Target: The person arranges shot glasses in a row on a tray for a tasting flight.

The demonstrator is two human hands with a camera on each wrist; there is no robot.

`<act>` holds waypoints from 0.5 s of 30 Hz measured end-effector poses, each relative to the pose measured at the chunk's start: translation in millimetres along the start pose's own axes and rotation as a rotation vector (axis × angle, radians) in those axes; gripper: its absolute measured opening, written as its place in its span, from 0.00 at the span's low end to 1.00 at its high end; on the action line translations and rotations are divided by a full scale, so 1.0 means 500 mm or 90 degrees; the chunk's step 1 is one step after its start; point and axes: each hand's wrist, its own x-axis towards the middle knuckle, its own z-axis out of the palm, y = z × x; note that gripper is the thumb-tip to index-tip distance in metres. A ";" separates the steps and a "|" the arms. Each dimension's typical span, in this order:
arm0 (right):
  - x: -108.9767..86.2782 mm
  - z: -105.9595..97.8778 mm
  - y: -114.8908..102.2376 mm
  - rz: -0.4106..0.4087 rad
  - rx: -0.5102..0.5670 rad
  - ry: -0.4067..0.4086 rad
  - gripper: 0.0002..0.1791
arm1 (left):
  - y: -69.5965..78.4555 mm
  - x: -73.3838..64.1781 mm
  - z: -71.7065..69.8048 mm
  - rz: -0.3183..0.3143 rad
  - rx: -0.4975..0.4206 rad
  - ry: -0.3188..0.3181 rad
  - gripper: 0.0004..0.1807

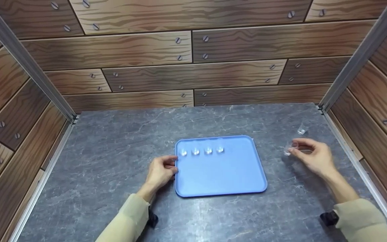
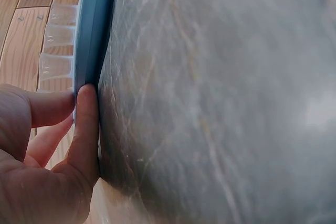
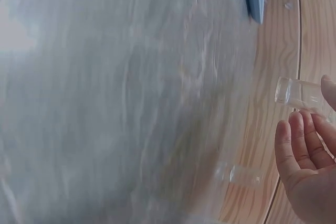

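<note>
A blue tray [image 1: 220, 174] lies on the table, with several small clear glasses [image 1: 208, 151] standing in a row along its far left part. My left hand [image 1: 159, 170] grips the tray's left edge; in the left wrist view, fingers meet at the rim [image 2: 89, 40]. Right of the tray, my right hand [image 1: 314, 157] pinches another clear glass [image 1: 286, 151] between thumb and fingertips. That glass [image 3: 296, 92] shows clear of the table surface in the right wrist view. One more clear glass [image 1: 302, 130] stands on the table just beyond the right hand.
The grey marbled table [image 1: 113, 144] is bounded by wood-patterned walls [image 1: 146, 50] at the back and both sides. Metal posts [image 1: 358, 57] rise at the back corners, and a metal rail [image 1: 42, 185] runs along the left edge.
</note>
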 end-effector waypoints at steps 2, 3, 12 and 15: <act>0.000 0.014 -0.004 -0.005 0.001 -0.005 0.21 | 0.000 0.000 0.000 0.005 -0.001 0.000 0.25; 0.000 0.021 -0.007 -0.009 -0.001 -0.010 0.21 | 0.000 0.000 0.000 0.007 -0.002 -0.001 0.24; 0.010 0.080 -0.051 -0.049 -0.021 -0.077 0.21 | -0.001 0.001 0.000 0.013 -0.012 -0.006 0.24; 0.017 0.105 -0.063 -0.066 -0.016 -0.096 0.21 | -0.002 0.001 0.000 0.018 -0.008 -0.006 0.24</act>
